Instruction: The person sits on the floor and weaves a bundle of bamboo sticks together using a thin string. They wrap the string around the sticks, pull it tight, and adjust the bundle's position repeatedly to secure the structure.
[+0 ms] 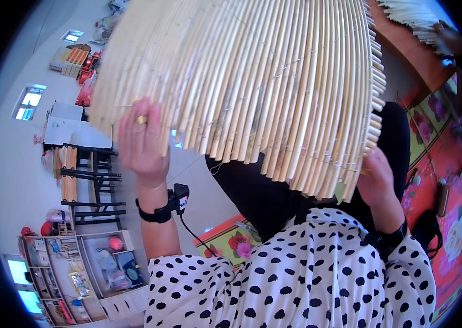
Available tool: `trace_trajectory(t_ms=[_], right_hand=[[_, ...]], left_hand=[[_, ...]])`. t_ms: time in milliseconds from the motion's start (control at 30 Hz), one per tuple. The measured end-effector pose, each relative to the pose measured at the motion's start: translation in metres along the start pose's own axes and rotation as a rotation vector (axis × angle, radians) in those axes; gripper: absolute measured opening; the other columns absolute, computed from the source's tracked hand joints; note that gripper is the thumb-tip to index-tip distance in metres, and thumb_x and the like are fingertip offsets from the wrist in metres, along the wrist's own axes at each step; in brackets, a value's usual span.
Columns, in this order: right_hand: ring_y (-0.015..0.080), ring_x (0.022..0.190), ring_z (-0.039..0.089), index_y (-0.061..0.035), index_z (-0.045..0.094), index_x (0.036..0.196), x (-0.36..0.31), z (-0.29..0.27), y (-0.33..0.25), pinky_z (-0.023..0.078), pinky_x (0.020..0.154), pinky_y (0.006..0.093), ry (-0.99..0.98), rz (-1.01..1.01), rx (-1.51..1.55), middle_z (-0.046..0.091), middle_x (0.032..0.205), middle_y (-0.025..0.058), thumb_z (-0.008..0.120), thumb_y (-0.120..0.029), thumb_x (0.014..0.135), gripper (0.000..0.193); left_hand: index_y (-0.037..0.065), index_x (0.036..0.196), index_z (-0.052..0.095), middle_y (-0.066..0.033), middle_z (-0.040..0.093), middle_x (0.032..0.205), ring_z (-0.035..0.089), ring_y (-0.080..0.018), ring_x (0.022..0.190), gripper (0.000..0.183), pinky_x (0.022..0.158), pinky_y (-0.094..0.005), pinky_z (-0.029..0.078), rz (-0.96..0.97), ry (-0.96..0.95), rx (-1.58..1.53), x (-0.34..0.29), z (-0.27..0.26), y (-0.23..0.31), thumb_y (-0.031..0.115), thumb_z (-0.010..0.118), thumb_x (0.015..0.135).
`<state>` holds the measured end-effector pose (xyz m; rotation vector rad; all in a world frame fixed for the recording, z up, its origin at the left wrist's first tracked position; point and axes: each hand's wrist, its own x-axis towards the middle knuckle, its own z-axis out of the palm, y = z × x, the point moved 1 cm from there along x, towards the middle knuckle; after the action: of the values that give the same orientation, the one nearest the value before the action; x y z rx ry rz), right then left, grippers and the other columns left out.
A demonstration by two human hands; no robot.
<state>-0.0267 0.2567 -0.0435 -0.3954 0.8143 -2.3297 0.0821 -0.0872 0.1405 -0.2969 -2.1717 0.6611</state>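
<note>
A large mat of pale, straw-like sticks, bound side by side with thin thread, fills the upper middle in front of me. Its near ends are uneven, and its left part is smeared by motion. At the near left edge, my left hand, with a gold ring, is closed on the mat, its fingers lying over the sticks. My right hand grips the near right corner, its fingertips partly hidden by the sticks. Loose thread hangs from the near edge. Black bands circle both wrists; a small black device with a cable sits on the left one.
My dark-trousered legs are under the mat. At right stand a brown wooden table with white sticks on it and a red floral cloth. Black folding-frame furniture and open shelves stand at left.
</note>
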Motion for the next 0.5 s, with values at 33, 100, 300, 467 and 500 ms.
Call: trace_trajectory(t_ms=[33,100,300,467,500], right_hand=[[0.0248,0.126,0.051,0.0022,0.038,0.140,0.000,0.000,-0.009,0.036,0.108,0.0399,-0.106,-0.073,0.092,0.052,0.136,0.0146,0.040,-0.036,0.100,0.055],[0.0266,0.126,0.050,0.0013,0.035,0.142,0.007,0.003,-0.034,0.039,0.105,0.0434,-0.242,-0.167,0.105,0.051,0.137,0.0146,0.032,-0.047,0.101,0.063],[0.0244,0.126,0.047,-0.0040,0.039,0.142,0.023,0.038,-0.056,0.041,0.094,0.0373,-0.043,-0.160,-0.314,0.051,0.136,0.0115,0.045,-0.045,0.095,0.062],[0.0170,0.121,0.051,-0.0019,0.052,0.132,0.005,0.048,-0.051,0.041,0.097,0.0323,-0.156,-0.105,-0.471,0.056,0.129,0.0093,0.065,-0.019,0.089,0.048],[0.0170,0.117,0.053,-0.0004,0.055,0.128,0.002,0.051,-0.050,0.043,0.094,0.0316,-0.141,-0.122,-0.451,0.058,0.124,0.0097,0.064,-0.017,0.089,0.043]], left_hand=[[0.001,0.107,0.069,-0.0166,0.069,0.108,0.066,-0.0325,0.101,0.025,0.089,-0.0417,0.051,-0.039,-0.005,-0.041,0.000,0.006,0.002,0.003,0.063,0.083],[0.003,0.104,0.070,-0.0135,0.070,0.104,0.068,-0.0295,0.098,0.026,0.086,-0.0387,0.052,-0.133,0.024,-0.140,-0.001,0.031,0.013,0.001,0.066,0.079],[0.000,0.095,0.069,-0.0121,0.069,0.077,0.065,-0.0167,0.064,0.025,0.063,-0.0267,0.052,-0.854,0.001,-0.762,0.009,0.105,0.062,0.009,0.080,0.074],[-0.005,0.096,0.067,-0.0069,0.070,0.085,0.062,-0.0106,0.075,0.021,0.070,-0.0270,0.051,-1.232,-0.002,-1.243,0.014,0.132,0.086,0.006,0.075,0.080],[-0.006,0.098,0.066,-0.0073,0.069,0.089,0.063,-0.0113,0.078,0.021,0.073,-0.0275,0.051,-1.262,0.057,-1.345,0.009,0.128,0.090,0.005,0.074,0.081]])
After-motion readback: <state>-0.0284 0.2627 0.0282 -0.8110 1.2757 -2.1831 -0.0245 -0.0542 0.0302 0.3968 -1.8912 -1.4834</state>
